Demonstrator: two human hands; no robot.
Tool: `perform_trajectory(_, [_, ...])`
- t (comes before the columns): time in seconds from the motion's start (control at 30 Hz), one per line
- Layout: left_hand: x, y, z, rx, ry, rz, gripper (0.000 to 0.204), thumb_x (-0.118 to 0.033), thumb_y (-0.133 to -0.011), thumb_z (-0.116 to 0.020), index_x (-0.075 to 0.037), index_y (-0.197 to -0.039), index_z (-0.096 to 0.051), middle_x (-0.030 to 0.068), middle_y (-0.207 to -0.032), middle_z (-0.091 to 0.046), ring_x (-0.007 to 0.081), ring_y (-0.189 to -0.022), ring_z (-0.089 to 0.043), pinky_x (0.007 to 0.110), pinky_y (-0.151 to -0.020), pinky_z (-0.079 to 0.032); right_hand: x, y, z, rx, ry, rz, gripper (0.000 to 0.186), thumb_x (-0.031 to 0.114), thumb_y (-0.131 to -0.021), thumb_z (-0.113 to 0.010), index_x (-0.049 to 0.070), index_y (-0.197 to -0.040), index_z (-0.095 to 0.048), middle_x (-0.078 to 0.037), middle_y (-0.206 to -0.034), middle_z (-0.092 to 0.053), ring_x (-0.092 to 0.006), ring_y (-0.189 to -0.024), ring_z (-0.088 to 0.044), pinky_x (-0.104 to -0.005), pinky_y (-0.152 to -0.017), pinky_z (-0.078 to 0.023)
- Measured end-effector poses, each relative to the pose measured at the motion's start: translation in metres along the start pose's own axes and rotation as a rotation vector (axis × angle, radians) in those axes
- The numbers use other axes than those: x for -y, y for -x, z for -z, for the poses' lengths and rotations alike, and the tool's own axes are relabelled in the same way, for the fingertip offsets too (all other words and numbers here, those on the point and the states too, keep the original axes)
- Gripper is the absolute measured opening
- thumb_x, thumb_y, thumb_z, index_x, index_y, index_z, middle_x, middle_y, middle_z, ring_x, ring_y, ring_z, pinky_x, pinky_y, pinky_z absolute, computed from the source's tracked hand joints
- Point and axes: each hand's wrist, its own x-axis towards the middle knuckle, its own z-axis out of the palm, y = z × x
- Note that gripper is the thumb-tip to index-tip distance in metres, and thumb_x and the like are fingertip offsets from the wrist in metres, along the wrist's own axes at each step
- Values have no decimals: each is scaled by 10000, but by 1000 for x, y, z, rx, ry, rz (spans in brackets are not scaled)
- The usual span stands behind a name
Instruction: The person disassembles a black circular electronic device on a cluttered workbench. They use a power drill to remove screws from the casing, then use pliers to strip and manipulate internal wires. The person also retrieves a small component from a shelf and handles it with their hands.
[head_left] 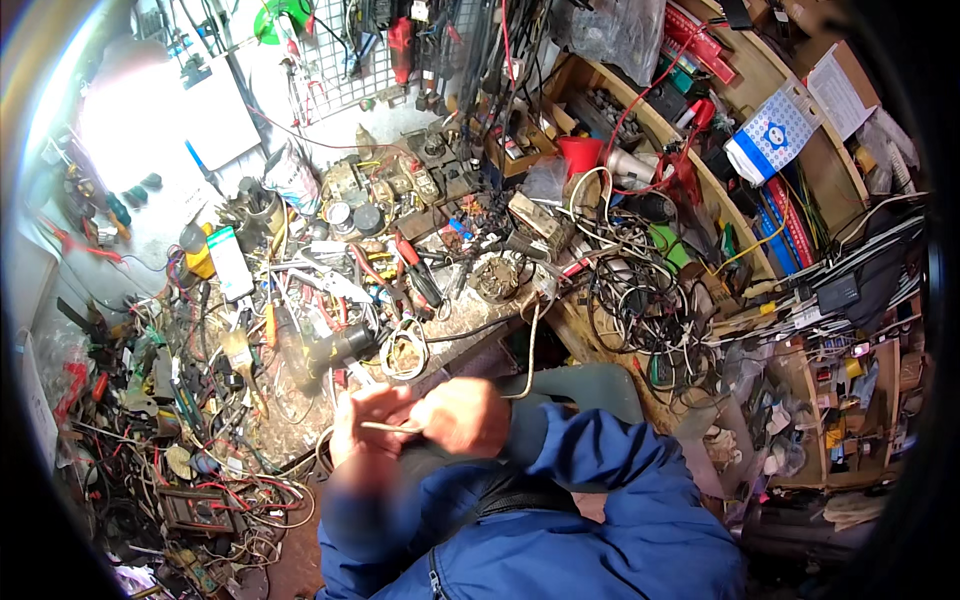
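Observation:
A beige cable (392, 428) stretches between my two hands, close in front of my body. My right hand (462, 415) is closed in a fist around it. My left hand (368, 415), palm partly turned up, has the cable running across it with the fingers curled; its wrist area is blurred. Left of that hand the cable bends in a loop. Another length of beige cable (533, 340) rises from beside my right hand to the bench edge. Just beyond my hands lies a small coil of pale cable (403, 350), next to a dark cylindrical tool end (343, 346).
The cluttered bench (470, 315) holds red-and-black-handled pliers (418, 270), a paintbrush (238, 355) and a phone (231, 262). A cable tangle (640, 290) lies at right, before wooden shelving (715, 190). Wires and parts (200, 450) heap up at left.

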Motion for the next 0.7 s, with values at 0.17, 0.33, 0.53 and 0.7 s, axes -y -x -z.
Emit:
perform_trajectory(0.17, [-27,-1,17,-148,162,-92,539,-465,-1133,-383,-54,-1033,-717,128,-909,-755,322,-952,-741,453,-846,-642,-99,93,25,165,372,-243,112,54,-792,-647,96,-842,-556,-70,-756,-561,-264,-679,-624,-403,-663,-517])
perform_trajectory(0.33, [1,-4,27,-144,141,-7,547,-508,-1113,-421,-69,-999,-727,127,-865,-744,353,-995,-735,481,-857,-635,-155,102,66,127,546,-222,47,2,-849,-622,38,-872,-604,-113,-794,-560,-302,-801,-609,-438,-793,-534])
perform_trajectory(0.53, [10,-42,15,88,319,10,481,-494,-1119,-417,-102,-923,-614,71,-798,-676,322,-1026,-711,476,-921,-614,-202,30,136,-97,379,-345,146,-65,-843,-722,21,-954,-679,-98,-957,-680,-247,-820,-686,-359,-675,-592])
perform_trajectory(0.7, [-47,-59,-19,328,575,-176,380,-346,-1154,-379,-56,-983,-554,59,-863,-620,217,-908,-660,487,-1000,-594,-203,-61,178,-434,615,-118,201,-70,-790,-792,18,-951,-711,-112,-1018,-696,-258,-900,-700,-367,-778,-586])
